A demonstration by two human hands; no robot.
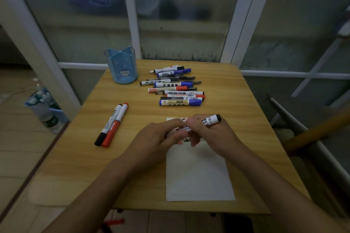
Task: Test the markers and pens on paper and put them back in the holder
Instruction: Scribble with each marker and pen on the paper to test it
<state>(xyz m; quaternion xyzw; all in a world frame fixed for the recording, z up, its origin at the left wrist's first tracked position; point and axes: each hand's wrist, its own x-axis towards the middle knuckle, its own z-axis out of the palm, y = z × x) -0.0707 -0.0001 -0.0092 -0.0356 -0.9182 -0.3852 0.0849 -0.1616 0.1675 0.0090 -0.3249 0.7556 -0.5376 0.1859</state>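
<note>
1. Wooden table (79, 157), rounded far corners. Far edge sits close to a white-framed glass partition (130, 15); left edge runs diagonally down to the floor side, near edge at the bottom of view.
2. Open tabletop: wide bare strip at front left, another right of the paper out to the right edge.
3. Blue pen holder (122, 66) upright at far left corner, near the edge, divided compartments visible from above.
4. Pile of markers and pens (176, 86) lying mid-far table, just right of the holder, stacked roughly parallel, caps mostly pointing right.
5. Black-capped marker (108, 126) and red marker (115, 126) lie side by side, touching, left of centre, apart from the pile.
6. White paper (198, 174) lies near the front, right of centre; scribbles at its top end, mostly hidden by hands.
7. Whiteboard marker (212, 119) held above the paper's top end, black end up-right.
8. Right hand (210, 134) fingers curled round the marker barrel.
9. Left hand (157, 138) fingers curled onto the marker's lower end; cap or barrel, cannot tell.
10. Water bottles (45, 108) on floor left of table.
</note>
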